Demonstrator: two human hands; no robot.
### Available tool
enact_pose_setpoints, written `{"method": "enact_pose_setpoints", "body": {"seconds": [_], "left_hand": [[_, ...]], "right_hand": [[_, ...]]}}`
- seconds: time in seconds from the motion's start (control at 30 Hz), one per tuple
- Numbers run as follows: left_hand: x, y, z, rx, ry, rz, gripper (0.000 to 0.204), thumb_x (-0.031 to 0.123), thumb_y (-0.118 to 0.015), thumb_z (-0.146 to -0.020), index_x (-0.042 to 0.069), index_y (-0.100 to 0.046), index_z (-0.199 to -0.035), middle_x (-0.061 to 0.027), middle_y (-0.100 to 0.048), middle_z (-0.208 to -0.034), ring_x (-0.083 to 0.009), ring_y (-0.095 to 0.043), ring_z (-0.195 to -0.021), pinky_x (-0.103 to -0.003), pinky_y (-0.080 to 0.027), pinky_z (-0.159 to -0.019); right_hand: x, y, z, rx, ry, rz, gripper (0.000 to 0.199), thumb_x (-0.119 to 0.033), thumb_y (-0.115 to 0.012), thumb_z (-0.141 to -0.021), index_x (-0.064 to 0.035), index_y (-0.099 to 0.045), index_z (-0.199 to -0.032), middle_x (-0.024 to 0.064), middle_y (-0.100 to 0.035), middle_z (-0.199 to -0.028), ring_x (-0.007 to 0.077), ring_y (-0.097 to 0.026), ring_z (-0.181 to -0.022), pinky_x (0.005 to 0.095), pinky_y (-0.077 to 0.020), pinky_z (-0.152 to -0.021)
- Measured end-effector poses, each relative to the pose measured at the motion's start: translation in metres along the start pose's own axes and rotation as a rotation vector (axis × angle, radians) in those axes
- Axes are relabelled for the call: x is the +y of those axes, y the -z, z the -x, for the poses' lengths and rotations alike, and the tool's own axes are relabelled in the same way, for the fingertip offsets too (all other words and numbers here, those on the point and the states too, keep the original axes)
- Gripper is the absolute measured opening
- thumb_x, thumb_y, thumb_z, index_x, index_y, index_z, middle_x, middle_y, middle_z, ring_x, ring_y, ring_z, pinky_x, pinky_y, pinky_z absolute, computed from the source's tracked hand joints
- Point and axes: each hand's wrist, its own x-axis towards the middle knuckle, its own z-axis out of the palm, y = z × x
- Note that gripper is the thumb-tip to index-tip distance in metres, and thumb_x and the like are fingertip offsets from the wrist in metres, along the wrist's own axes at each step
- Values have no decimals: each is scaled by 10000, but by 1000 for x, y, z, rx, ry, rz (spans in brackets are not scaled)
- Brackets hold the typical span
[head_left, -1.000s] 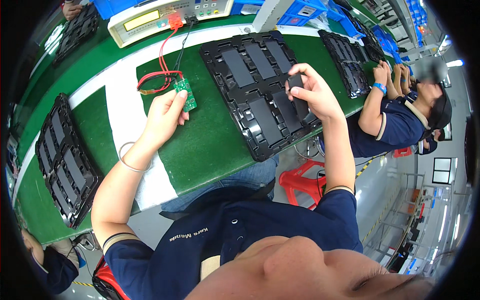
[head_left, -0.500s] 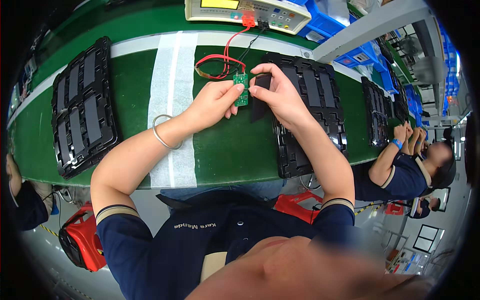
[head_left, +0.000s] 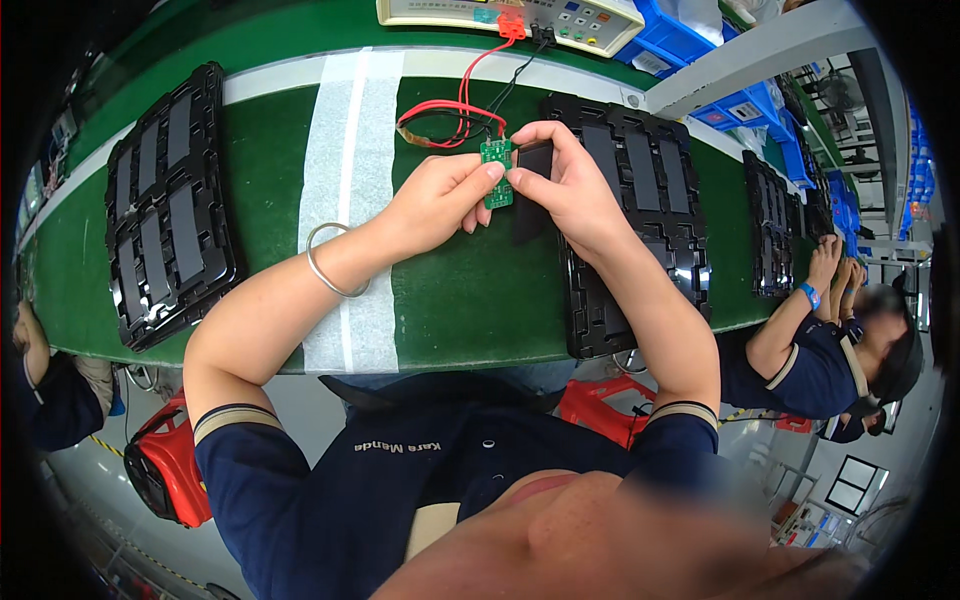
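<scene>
My left hand (head_left: pixel 447 197) pinches a small green circuit board (head_left: pixel 498 178) between thumb and fingers, over the green work surface. Red and black wires (head_left: pixel 460 112) run from the board's far end to the tester. On the board's right, my right hand (head_left: pixel 565 185) is closed on a flat black piece (head_left: pixel 534 180), perhaps a battery pack. Its thumb and fingertip are at the board's right edge; whether the black piece touches the board I cannot tell.
A tester (head_left: pixel 520 18) with red and black plugs stands at the back. Black trays of dark flat pieces lie left (head_left: pixel 170 210) and right (head_left: pixel 645 200). A white strip (head_left: pixel 345 200) crosses the green table (head_left: pixel 270 180). Blue bins (head_left: pixel 735 105) line the back right; a co-worker (head_left: pixel 820 350) sits at right.
The board and black piece now sit slightly farther right in view, with the right fingertips closer against the board's edge. The view itself has shifted a little.
</scene>
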Motion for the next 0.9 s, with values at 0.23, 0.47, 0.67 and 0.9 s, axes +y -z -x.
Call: {"method": "enact_pose_setpoints", "body": {"seconds": [0.23, 0.47, 0.67, 0.9], "left_hand": [[-3, 1, 1, -6, -40, 14, 339, 299, -423, -898, 22, -519, -727, -26, -544, -577, -68, -494, -485, -198, -394, -458], [-2, 0, 1, -6, -49, 10, 347, 309, -418, -899, 28, -515, -719, -28, -545, -583, -71, -494, -488, -200, -395, -460], [-3, 1, 1, -1, -30, 7, 353, 309, -417, -900, 31, -506, -702, -22, -543, -588, -66, -491, -492, -197, -391, -458], [-6, 4, -3, -24, -35, 15, 350, 307, -412, -903, 45, -492, -685, -22, -549, -596, -67, -493, -491, -191, -389, -458]], "right_hand": [[-7, -4, 2, 2, -82, -44, 288, -23, -568, -741, -41, -444, -1000, 46, -454, -965, 126, -406, -971, 280, -298, -883], [1, -1, 1, 14, -44, -45, 311, -28, -589, -752, -34, -435, -1023, 55, -474, -930, 118, -469, -876, 261, -396, -769], [2, -4, -1, 13, -64, -109, 326, -17, -580, -754, -31, -424, -1040, 62, -486, -919, 121, -480, -860, 259, -407, -748], [7, -1, -4, 30, -61, -54, 315, -11, -548, -780, -37, -410, -1061, 55, -510, -889, 108, -502, -822, 261, -411, -748]]}}
